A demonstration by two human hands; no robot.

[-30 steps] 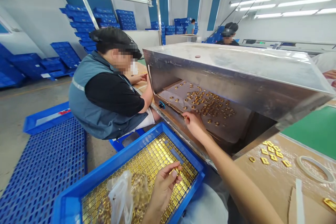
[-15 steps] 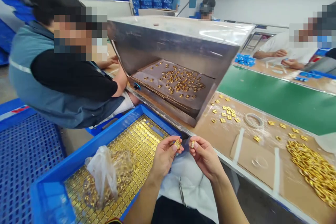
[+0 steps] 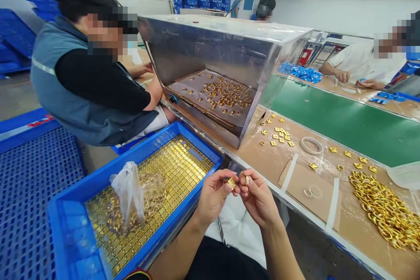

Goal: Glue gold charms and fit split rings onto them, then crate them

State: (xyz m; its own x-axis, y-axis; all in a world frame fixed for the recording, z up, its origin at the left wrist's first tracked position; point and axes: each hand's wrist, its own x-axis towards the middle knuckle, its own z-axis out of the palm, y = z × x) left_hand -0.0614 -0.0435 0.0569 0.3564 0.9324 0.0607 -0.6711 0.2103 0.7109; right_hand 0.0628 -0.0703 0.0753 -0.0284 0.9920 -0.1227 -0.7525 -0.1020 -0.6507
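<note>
My left hand (image 3: 211, 194) pinches a square gold-coloured piece (image 3: 231, 182) between thumb and fingers. A small, narrow gold-coloured piece (image 3: 247, 180) is gripped in my right hand (image 3: 259, 197); its exact kind is too small to tell. Both hands are close together above my lap, fingertips almost touching. To their left, a blue tray (image 3: 70, 218) holds rows of square gold-coloured pieces, with a plastic bag (image 3: 129, 192) of gold-coloured parts lying on top. On the table (image 3: 252, 159) at the right lie loose square pieces (image 3: 281, 134) and a heap of gold-coloured rings (image 3: 383, 210).
An open-fronted metal box (image 3: 210, 48) stands ahead, small gold-coloured pieces (image 3: 226, 92) spread inside. A co-worker (image 3: 98, 78) sits at the left; another person (image 3: 361, 61) works across the green belt (image 3: 321, 109). A tape-like ring (image 3: 311, 145) and taped cardboard (image 3: 308, 188) are on the table.
My hands have come closer together and shifted slightly right in the picture, still holding their pieces. The camera view has turned a little.
</note>
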